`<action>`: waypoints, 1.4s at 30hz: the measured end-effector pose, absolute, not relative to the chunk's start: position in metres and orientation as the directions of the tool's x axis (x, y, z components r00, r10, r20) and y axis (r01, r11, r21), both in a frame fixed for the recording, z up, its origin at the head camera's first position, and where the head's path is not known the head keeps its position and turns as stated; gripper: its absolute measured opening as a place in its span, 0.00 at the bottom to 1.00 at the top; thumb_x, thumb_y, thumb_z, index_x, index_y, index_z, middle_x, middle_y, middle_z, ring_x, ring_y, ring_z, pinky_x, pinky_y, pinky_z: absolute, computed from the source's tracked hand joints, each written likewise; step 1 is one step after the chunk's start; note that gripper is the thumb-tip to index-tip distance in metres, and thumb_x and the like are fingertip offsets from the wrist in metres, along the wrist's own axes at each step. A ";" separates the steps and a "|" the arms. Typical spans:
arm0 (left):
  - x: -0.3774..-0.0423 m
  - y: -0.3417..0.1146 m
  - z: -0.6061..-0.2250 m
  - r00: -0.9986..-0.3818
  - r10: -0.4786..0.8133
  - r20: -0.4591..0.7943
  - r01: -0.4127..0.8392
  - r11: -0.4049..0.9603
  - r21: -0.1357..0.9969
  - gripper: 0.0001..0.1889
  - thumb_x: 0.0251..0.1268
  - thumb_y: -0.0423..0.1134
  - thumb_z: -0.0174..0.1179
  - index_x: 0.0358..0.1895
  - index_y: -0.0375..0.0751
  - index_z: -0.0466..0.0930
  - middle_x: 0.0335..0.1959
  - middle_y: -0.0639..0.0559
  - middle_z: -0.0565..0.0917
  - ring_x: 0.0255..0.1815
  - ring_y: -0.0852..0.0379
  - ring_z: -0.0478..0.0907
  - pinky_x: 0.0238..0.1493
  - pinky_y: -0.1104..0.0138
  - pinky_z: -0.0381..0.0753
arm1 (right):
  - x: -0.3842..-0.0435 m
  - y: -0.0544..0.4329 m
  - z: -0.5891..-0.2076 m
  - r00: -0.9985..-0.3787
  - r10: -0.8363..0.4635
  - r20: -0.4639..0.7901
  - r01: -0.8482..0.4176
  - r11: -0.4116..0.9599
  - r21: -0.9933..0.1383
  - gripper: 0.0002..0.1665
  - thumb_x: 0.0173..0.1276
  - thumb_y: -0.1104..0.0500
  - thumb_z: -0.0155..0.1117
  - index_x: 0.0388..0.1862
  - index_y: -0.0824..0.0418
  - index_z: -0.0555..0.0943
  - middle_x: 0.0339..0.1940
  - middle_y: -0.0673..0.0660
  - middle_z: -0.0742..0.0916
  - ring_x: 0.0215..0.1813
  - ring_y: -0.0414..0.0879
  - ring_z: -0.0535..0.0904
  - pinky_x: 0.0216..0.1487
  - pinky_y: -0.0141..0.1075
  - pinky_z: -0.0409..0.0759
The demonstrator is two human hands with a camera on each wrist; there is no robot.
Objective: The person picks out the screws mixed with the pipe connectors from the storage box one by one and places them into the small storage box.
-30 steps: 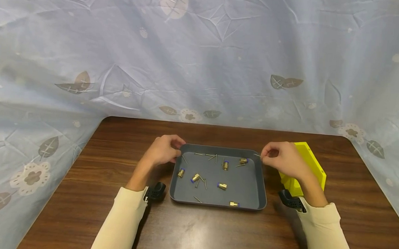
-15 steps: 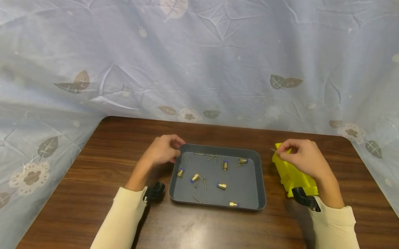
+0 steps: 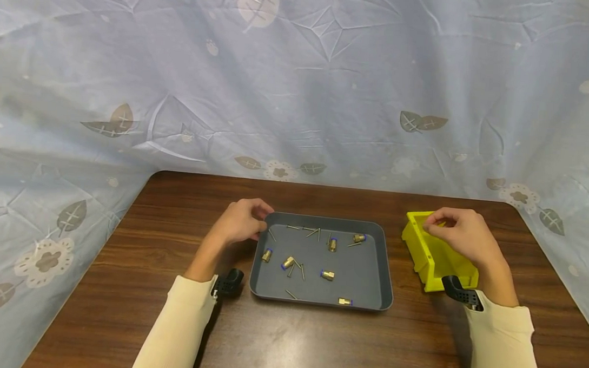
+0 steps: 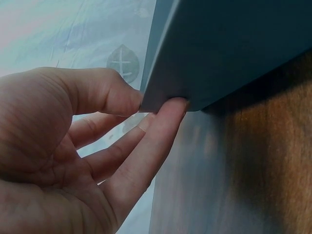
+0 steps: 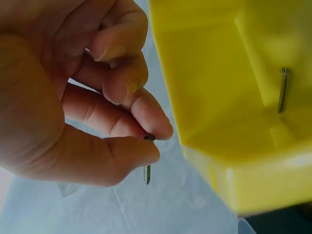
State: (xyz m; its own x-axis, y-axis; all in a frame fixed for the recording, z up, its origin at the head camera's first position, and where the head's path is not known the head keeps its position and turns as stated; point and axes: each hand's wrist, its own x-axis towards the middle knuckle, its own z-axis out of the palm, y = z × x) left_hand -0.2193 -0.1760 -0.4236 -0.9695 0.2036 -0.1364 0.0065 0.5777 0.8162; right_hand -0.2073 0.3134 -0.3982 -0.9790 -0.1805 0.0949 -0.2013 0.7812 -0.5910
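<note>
My left hand [image 3: 239,222] holds the far left corner of a shallow grey tray [image 3: 361,275]. In the left wrist view the thumb is at the rim and a fingertip presses against the tray's outer side. Between thumb and forefinger, my right hand [image 5: 78,107] pinches a small screw [image 5: 147,174], its threaded end pointing away from the fingers. That hand is above the yellow bin [image 3: 418,253], overlapping its far right part in the head view. One screw [image 5: 282,92] lies inside the bin. Several brass fittings [image 3: 327,275] with blue collars and several loose screws [image 3: 303,272] lie scattered in the tray.
The tray and bin stand on a dark wooden table [image 3: 289,341], the bin right of the tray. A pale patterned cloth [image 3: 297,97] hangs behind the table and down its left side. Each wrist wears a black camera mount [image 3: 229,282].
My right hand has carried the screw rightward from the tray's far right corner to above the bin. The bin has turned from tilted to sitting with its opening up. My left hand stays put.
</note>
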 end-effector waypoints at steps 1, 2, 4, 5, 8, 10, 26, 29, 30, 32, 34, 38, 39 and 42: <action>-0.219 -0.176 -0.424 -0.969 0.205 -0.137 0.007 0.578 0.816 0.18 0.71 0.23 0.62 0.62 0.29 0.85 0.55 0.31 0.86 0.36 0.43 0.93 0.40 0.55 0.96 | -0.207 0.315 -0.399 -0.980 -0.174 0.096 -0.197 0.785 -0.588 0.08 0.78 0.58 0.72 0.47 0.61 0.92 0.45 0.59 0.92 0.41 0.50 0.81 0.38 0.33 0.79; -0.219 -0.176 -0.424 -0.969 0.205 -0.138 0.006 0.578 0.816 0.18 0.71 0.23 0.62 0.62 0.29 0.85 0.55 0.31 0.86 0.36 0.42 0.93 0.40 0.55 0.96 | -0.207 0.316 -0.399 -0.981 -0.168 0.098 -0.194 0.788 -0.584 0.08 0.78 0.58 0.72 0.47 0.61 0.92 0.46 0.59 0.92 0.41 0.50 0.81 0.38 0.34 0.79; -0.220 -0.176 -0.424 -0.968 0.207 -0.140 0.006 0.578 0.816 0.19 0.71 0.23 0.62 0.63 0.29 0.85 0.55 0.31 0.86 0.36 0.42 0.93 0.40 0.54 0.96 | -0.206 0.318 -0.399 -0.982 -0.158 0.104 -0.189 0.791 -0.581 0.09 0.78 0.58 0.72 0.48 0.62 0.92 0.46 0.60 0.92 0.41 0.50 0.81 0.38 0.33 0.79; -0.220 -0.176 -0.424 -0.968 0.207 -0.142 0.005 0.579 0.815 0.19 0.71 0.23 0.62 0.63 0.29 0.85 0.55 0.31 0.86 0.36 0.42 0.93 0.41 0.54 0.96 | -0.206 0.319 -0.400 -0.983 -0.152 0.106 -0.186 0.793 -0.580 0.09 0.78 0.58 0.73 0.48 0.63 0.92 0.46 0.60 0.92 0.41 0.50 0.81 0.38 0.33 0.79; -0.220 -0.176 -0.424 -0.968 0.206 -0.144 0.002 0.582 0.813 0.18 0.72 0.23 0.63 0.63 0.29 0.85 0.55 0.31 0.86 0.37 0.43 0.93 0.41 0.54 0.96 | -0.206 0.321 -0.400 -0.984 -0.139 0.112 -0.178 0.798 -0.576 0.10 0.78 0.57 0.73 0.48 0.64 0.92 0.45 0.60 0.92 0.40 0.49 0.81 0.37 0.33 0.79; -0.220 -0.176 -0.424 -0.968 0.206 -0.145 0.003 0.585 0.811 0.18 0.72 0.24 0.63 0.63 0.29 0.85 0.55 0.31 0.86 0.37 0.43 0.93 0.41 0.55 0.96 | -0.206 0.322 -0.401 -0.983 -0.134 0.122 -0.180 0.801 -0.571 0.10 0.78 0.57 0.73 0.47 0.65 0.92 0.44 0.61 0.92 0.39 0.49 0.81 0.36 0.33 0.79; -0.220 -0.177 -0.425 -0.967 0.208 -0.148 0.002 0.586 0.811 0.18 0.72 0.24 0.63 0.63 0.30 0.85 0.56 0.31 0.86 0.36 0.43 0.93 0.41 0.54 0.96 | -0.209 0.323 -0.408 -0.986 -0.082 0.146 -0.145 0.850 -0.506 0.10 0.75 0.57 0.73 0.42 0.65 0.91 0.36 0.58 0.92 0.33 0.49 0.79 0.32 0.38 0.77; -0.220 -0.177 -0.425 -0.967 0.206 -0.150 0.000 0.589 0.808 0.18 0.73 0.24 0.63 0.64 0.30 0.85 0.56 0.31 0.86 0.36 0.43 0.93 0.42 0.54 0.96 | -0.210 0.322 -0.408 -0.986 -0.081 0.148 -0.145 0.852 -0.502 0.10 0.75 0.57 0.73 0.42 0.64 0.92 0.35 0.57 0.92 0.32 0.48 0.78 0.31 0.38 0.76; -0.221 -0.177 -0.425 -0.967 0.205 -0.150 0.000 0.591 0.807 0.18 0.73 0.24 0.63 0.64 0.30 0.85 0.57 0.31 0.86 0.36 0.43 0.93 0.42 0.54 0.96 | -0.210 0.322 -0.408 -0.986 -0.080 0.147 -0.144 0.853 -0.502 0.10 0.75 0.57 0.73 0.42 0.64 0.92 0.35 0.57 0.92 0.32 0.48 0.78 0.31 0.38 0.76; -0.221 -0.177 -0.425 -0.967 0.205 -0.151 0.001 0.595 0.804 0.18 0.73 0.24 0.63 0.64 0.30 0.85 0.57 0.31 0.86 0.36 0.44 0.93 0.41 0.55 0.96 | -0.211 0.321 -0.409 -0.986 -0.077 0.147 -0.141 0.853 -0.502 0.09 0.74 0.57 0.73 0.41 0.64 0.93 0.35 0.56 0.92 0.32 0.48 0.78 0.31 0.38 0.76; -0.221 -0.177 -0.425 -0.967 0.204 -0.151 0.000 0.597 0.802 0.18 0.73 0.24 0.63 0.64 0.31 0.85 0.57 0.31 0.86 0.36 0.44 0.92 0.41 0.56 0.96 | -0.211 0.321 -0.409 -0.987 -0.073 0.147 -0.138 0.854 -0.503 0.09 0.74 0.57 0.73 0.41 0.63 0.93 0.35 0.56 0.92 0.32 0.48 0.78 0.31 0.38 0.76; -0.221 -0.177 -0.424 -0.968 0.201 -0.153 -0.003 0.598 0.802 0.19 0.73 0.25 0.63 0.64 0.31 0.85 0.57 0.31 0.86 0.36 0.44 0.92 0.40 0.57 0.96 | -0.211 0.320 -0.409 -0.987 -0.071 0.141 -0.133 0.853 -0.504 0.10 0.75 0.57 0.73 0.42 0.64 0.93 0.35 0.57 0.92 0.33 0.48 0.78 0.31 0.39 0.76; -0.221 -0.177 -0.424 -0.968 0.200 -0.154 -0.004 0.598 0.802 0.19 0.73 0.24 0.64 0.64 0.31 0.85 0.57 0.31 0.86 0.36 0.44 0.92 0.40 0.57 0.96 | -0.211 0.319 -0.408 -0.988 -0.071 0.139 -0.133 0.853 -0.504 0.10 0.75 0.57 0.73 0.42 0.64 0.93 0.35 0.57 0.92 0.33 0.48 0.78 0.31 0.39 0.76; -0.220 -0.177 -0.424 -0.968 0.199 -0.150 -0.003 0.593 0.805 0.19 0.72 0.24 0.64 0.64 0.30 0.85 0.56 0.31 0.86 0.36 0.44 0.92 0.40 0.57 0.96 | -0.211 0.319 -0.408 -0.988 -0.075 0.137 -0.135 0.855 -0.502 0.10 0.74 0.58 0.72 0.42 0.64 0.93 0.34 0.56 0.91 0.32 0.48 0.77 0.30 0.39 0.75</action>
